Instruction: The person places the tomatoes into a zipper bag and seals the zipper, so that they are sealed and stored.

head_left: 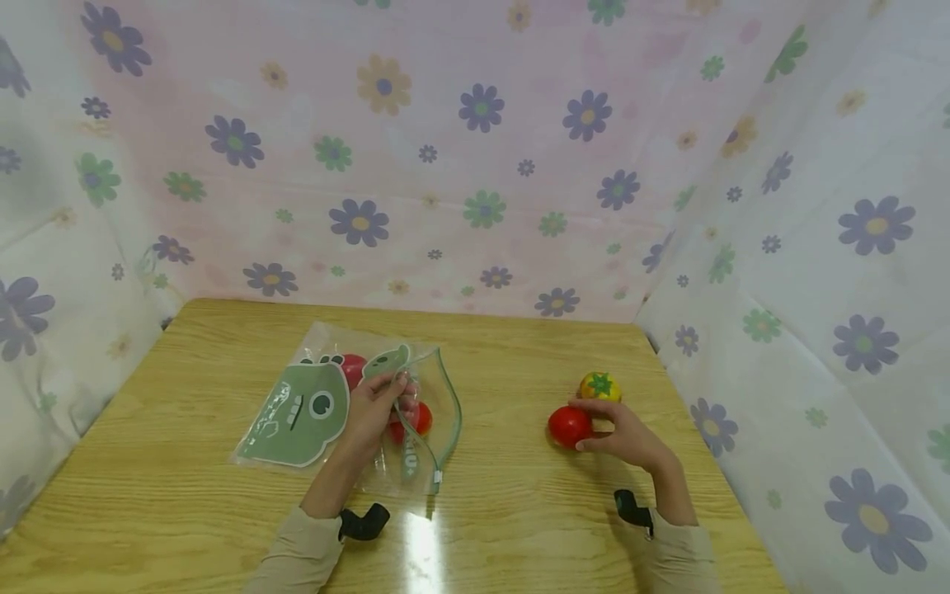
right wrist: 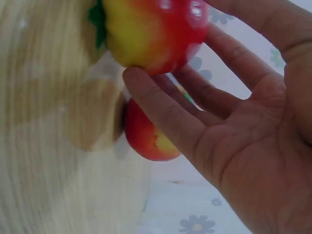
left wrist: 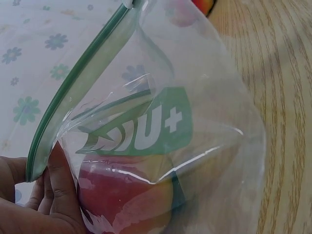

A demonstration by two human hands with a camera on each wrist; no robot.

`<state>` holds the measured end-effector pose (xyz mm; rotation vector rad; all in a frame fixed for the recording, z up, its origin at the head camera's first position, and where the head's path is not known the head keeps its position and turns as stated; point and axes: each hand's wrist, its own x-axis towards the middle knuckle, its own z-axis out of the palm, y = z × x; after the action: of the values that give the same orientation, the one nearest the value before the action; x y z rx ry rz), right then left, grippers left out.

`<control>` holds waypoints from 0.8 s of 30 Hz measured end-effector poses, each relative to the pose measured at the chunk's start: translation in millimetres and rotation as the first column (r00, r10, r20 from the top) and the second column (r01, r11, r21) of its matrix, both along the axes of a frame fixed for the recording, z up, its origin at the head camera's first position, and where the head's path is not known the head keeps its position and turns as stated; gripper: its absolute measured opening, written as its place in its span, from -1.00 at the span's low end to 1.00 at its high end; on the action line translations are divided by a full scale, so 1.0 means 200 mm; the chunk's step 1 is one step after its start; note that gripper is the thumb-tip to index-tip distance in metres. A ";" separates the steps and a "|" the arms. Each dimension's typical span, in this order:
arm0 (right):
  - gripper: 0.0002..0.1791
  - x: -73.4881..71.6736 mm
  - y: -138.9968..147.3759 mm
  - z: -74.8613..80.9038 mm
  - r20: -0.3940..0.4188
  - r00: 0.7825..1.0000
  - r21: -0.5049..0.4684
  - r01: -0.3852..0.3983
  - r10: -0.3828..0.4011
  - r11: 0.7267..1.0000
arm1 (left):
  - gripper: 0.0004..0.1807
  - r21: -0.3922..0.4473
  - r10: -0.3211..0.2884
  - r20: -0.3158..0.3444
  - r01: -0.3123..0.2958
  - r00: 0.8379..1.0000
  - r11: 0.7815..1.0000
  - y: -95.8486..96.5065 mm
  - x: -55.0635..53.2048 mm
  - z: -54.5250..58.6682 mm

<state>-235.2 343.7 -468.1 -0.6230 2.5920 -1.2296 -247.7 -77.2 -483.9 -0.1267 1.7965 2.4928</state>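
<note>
My left hand pinches the opening edge of a clear zip bag printed with a green cartoon face. Inside the bag lie red fruits; one red-and-yellow fruit shows through the plastic, close to the left fingers. Over at the right, my right hand holds a toy tomato between thumb and fingers. That tomato is red and yellow, with its green leaf turned toward the table in the right wrist view. Right behind it sits a second toy tomato, yellow on top with a green star-shaped leaf.
The wooden table runs under everything, with bare wood between the bag and the tomatoes. Flowered cloth hangs behind the table and along both sides. A green zip strip with a white slider borders the bag's right end.
</note>
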 end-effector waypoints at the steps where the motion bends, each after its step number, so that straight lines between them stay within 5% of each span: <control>1: -0.31 0.00 0.00 -0.01 0.010 1.000 -0.012 0.000 0.000 1.000 | -0.73 0.008 0.000 0.000 0.000 1.000 1.000 0.00 0.00 0.00; 11: -0.35 -0.03 -0.05 -0.06 0.014 1.000 -0.060 0.009 -0.009 0.998 | -0.74 0.042 -0.005 -0.006 0.005 1.000 0.999 -0.01 0.00 -0.02; 24: -0.35 -0.05 -0.19 -0.09 -0.043 0.996 -0.069 -0.078 0.075 0.995 | -0.70 0.026 -0.005 -0.007 0.005 1.000 1.000 0.00 0.01 -0.02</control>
<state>-244.8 306.0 -485.8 -0.7612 2.5403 -1.3021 -245.9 -77.5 -487.5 -0.1121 1.7642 2.5149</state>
